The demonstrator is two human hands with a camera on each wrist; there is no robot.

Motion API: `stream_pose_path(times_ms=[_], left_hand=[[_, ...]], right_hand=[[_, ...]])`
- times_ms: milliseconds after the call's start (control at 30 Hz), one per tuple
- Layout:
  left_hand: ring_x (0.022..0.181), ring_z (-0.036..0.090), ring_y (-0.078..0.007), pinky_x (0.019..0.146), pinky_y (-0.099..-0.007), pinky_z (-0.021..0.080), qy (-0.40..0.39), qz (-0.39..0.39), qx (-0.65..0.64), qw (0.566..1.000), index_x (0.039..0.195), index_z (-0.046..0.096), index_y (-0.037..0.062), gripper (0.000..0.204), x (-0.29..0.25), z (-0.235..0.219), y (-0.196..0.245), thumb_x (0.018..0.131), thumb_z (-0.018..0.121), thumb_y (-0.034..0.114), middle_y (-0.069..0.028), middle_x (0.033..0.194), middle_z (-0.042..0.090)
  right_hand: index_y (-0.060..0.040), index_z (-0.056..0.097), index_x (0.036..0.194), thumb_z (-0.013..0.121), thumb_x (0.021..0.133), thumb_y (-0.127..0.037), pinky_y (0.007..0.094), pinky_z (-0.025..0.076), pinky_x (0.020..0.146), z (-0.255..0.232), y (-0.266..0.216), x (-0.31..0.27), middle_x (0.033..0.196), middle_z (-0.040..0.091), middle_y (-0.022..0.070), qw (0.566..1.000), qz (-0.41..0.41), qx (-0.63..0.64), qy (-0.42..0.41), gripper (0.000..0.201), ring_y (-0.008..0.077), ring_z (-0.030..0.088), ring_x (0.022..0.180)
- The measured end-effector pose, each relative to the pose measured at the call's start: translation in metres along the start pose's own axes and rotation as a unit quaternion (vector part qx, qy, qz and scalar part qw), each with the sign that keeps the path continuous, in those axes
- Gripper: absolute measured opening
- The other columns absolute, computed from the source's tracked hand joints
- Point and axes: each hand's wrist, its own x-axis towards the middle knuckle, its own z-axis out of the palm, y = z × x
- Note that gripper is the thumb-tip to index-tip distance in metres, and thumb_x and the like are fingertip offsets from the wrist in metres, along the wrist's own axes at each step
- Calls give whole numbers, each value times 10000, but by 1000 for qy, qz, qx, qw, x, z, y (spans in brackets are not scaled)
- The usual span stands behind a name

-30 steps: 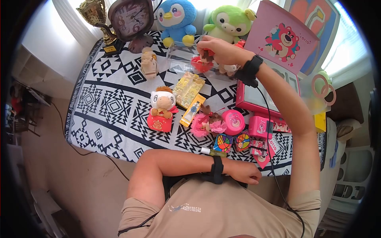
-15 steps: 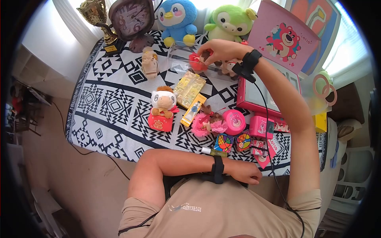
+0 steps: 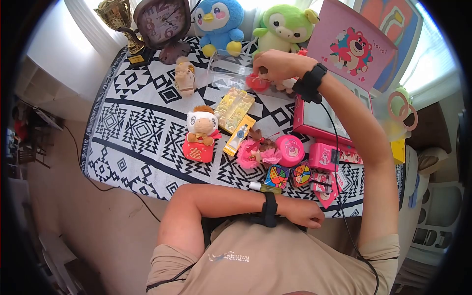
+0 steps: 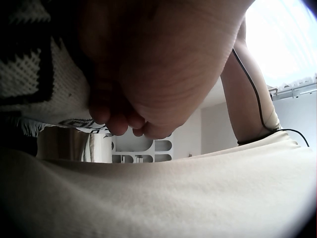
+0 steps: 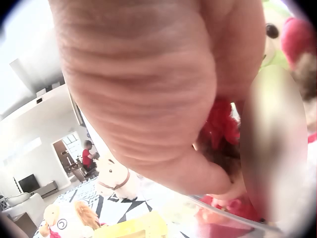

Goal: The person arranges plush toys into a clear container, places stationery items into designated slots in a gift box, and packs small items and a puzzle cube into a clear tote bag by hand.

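R hand [image 3: 280, 65] w/ toy [image 3: 256, 83], bin rim [image 3: 212, 63] nearby

left of the blue plush [image 3: 220, 24] stand a dark-framed clock [image 3: 163, 24] and, farther out, a gold trophy [image 3: 129, 32]; right of it sits a green plush [image 3: 282, 29], with a colourful picture [image 3: 387, 22] farther out.

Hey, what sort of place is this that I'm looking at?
Probably a room in someone's home: plush toys, including a blue one, sit by a framed clock on a patterned cloth, with pale curtains beside them.
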Motion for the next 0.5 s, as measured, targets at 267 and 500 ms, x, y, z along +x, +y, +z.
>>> stream_pose_path(times_ms=[267,500], left_hand=[[788,642,-320,715,-409,498,0,12,14,1000,967,652,-5,277,2,2,-5,963,579,263,-161,844,661],[787,641,-324,718,-412,499,9,1,19,1000,962,655,-9,283,1,4,-5,959,577,263,-164,849,662]], right_hand=[[1,668,1092,649,849,-145,413,490,885,2,-1,-13,1127,630,174,999,12,18,26,284,345,618,1023],[-16,625,1125,683,847,-192,414,483,911,-10,-69,-47,1154,600,150,996,-62,36,58,334,325,610,1048]])
